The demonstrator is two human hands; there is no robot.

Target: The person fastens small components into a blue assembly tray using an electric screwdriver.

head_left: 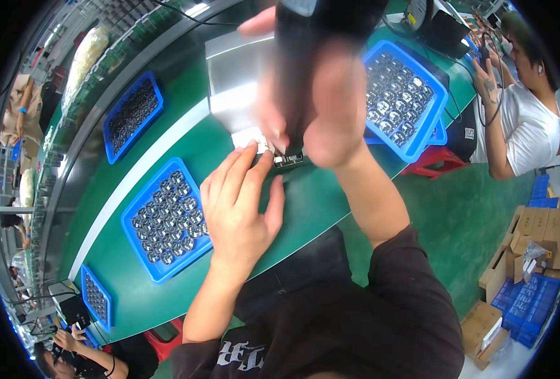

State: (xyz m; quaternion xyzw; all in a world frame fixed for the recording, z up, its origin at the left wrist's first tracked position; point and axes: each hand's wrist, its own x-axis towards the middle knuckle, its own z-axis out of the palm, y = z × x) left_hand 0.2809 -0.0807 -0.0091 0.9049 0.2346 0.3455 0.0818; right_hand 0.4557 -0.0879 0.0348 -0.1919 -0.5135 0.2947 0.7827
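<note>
My right hand (340, 104) is raised over the bench, its fingers wrapped round a thick black cylindrical tool (327, 22). Both are smeared and close to the camera, and the tool's working end cannot be made out. Below it, a small dark fixture (289, 159) with light metal parts lies on the green table. My left hand (239, 202) rests palm down, fingers stretched out and thumb apart, its fingertips touching the white piece (248, 137) at the fixture's left side. Behind stands a shiny metal box (232, 69), partly hidden by the right hand and tool.
Blue trays of small round black-and-silver parts stand left (160, 276) and right (413, 155) of my hands. A farther blue tray (109, 148) holds dark pieces. One co-worker (526, 126) sits at the right, another (71, 354) at the lower left. Cardboard boxes (539, 234) stand on the floor.
</note>
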